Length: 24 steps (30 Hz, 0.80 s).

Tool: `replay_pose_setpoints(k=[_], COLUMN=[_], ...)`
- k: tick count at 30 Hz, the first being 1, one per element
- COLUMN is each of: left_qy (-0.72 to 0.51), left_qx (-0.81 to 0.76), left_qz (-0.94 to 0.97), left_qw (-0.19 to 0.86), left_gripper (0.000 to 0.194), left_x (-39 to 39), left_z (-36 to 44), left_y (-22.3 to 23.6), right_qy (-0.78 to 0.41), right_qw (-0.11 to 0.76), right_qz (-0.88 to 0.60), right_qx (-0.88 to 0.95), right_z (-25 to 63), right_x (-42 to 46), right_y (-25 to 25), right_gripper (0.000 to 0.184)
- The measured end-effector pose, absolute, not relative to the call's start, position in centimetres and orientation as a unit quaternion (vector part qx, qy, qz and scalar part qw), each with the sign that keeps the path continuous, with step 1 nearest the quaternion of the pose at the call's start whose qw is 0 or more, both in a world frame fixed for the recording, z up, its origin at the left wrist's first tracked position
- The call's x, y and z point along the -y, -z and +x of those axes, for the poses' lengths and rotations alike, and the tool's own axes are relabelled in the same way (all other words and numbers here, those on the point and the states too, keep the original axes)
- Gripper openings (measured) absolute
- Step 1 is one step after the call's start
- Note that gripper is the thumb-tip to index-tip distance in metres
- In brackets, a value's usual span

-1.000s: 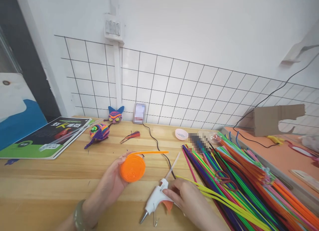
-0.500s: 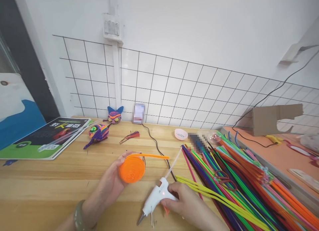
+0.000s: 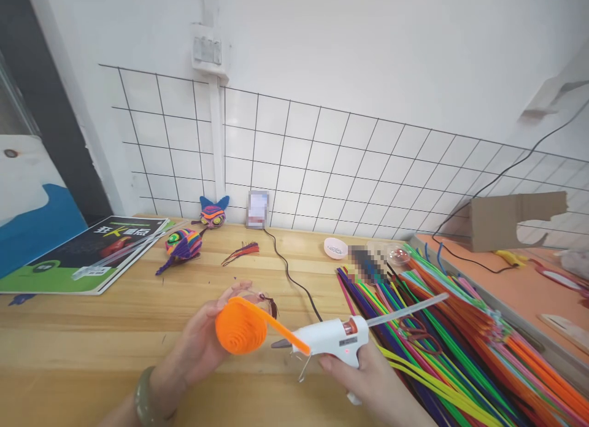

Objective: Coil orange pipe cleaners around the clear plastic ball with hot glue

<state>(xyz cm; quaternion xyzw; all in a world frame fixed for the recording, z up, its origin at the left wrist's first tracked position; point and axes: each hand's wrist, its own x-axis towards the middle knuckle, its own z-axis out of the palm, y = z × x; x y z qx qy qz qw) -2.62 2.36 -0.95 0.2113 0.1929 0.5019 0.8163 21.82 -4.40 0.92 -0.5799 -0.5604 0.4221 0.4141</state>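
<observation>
My left hand (image 3: pixel 199 347) is closed around an orange pipe-cleaner coil (image 3: pixel 240 329), a flat spiral disc whose loose tail sticks out to the right. My right hand (image 3: pixel 368 381) grips the handle of a white hot glue gun (image 3: pixel 335 340) and holds it level above the wooden table (image 3: pixel 105 335). The gun's nozzle points left, close to the coil's loose tail. A clear glue stick pokes out of the gun's back toward the right, and a black cord runs from it over the table.
A big heap of coloured pipe cleaners (image 3: pixel 460 341) covers the table's right side. Two pipe-cleaner figures (image 3: pixel 184 243) and a booklet (image 3: pixel 78 255) lie at the back left. A small pink dish (image 3: pixel 335 248) and a wire grid panel (image 3: pixel 322 169) stand behind.
My right hand lifted the glue gun off the table and turned its nozzle toward the coil. The coil tilted and its tail swung down toward the nozzle.
</observation>
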Motion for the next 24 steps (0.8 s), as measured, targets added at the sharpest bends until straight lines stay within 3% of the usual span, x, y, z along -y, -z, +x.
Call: replay_pose_setpoints(k=[5, 11, 19, 24], left_qy=[-0.482, -0.462, -0.429, -0.416], left_qx=[-0.178, -0.188, -0.170, -0.189], left_qz=[0.209, 0.191, 0.221, 0.222], left_qw=[0.832, 0.846, 0.859, 0.862], left_gripper=[0.040, 0.031, 0.033, 0.033], left_x=[-2.4, -2.0, -2.1, -1.9], left_z=[-2.8, -2.4, -1.9, -1.8], left_y=[1.3, 0.5, 1.6, 1.8], right_qy=[-0.453, -0.417, -0.370, -0.347], right_qw=[0.458, 0.447, 0.415, 0.411], right_qz=[-0.532, -0.542, -0.502, -0.525], right_qx=[0.549, 0.576, 0.663, 0.659], right_z=[21.6, 21.6, 22.1, 22.1], right_x=[5.0, 5.0, 4.5, 4.5], right_y=[-0.9, -0.9, -0.6, -0.4], right_gripper=[0.036, 0.047, 0.019, 0.021])
